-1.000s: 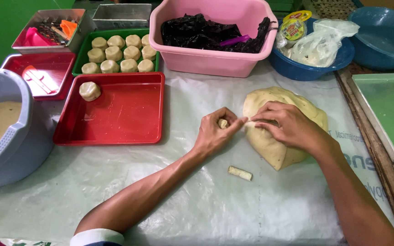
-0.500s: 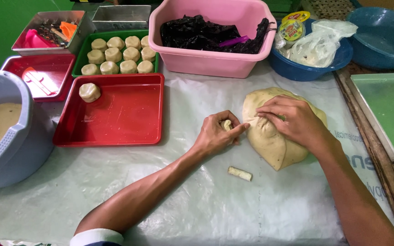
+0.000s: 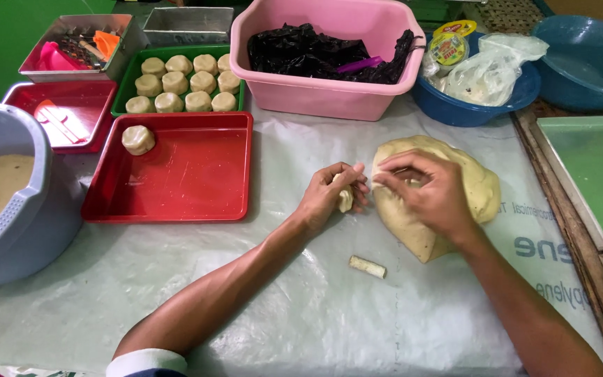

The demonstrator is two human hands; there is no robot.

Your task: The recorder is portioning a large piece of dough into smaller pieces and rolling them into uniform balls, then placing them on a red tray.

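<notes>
My left hand (image 3: pixel 329 195) is in the middle of the frame, and its grip is curled tight around a small piece of dough (image 3: pixel 345 200). My right hand (image 3: pixel 423 192) sits just beside it, its grip pinching the edge of the big dough lump (image 3: pixel 479 188) on the worktop (image 3: pixel 259 293). A little stick (image 3: pixel 368 266) lies lower down. At the left a red tray (image 3: pixel 197 188) holds one dough ball (image 3: pixel 137 139).
</notes>
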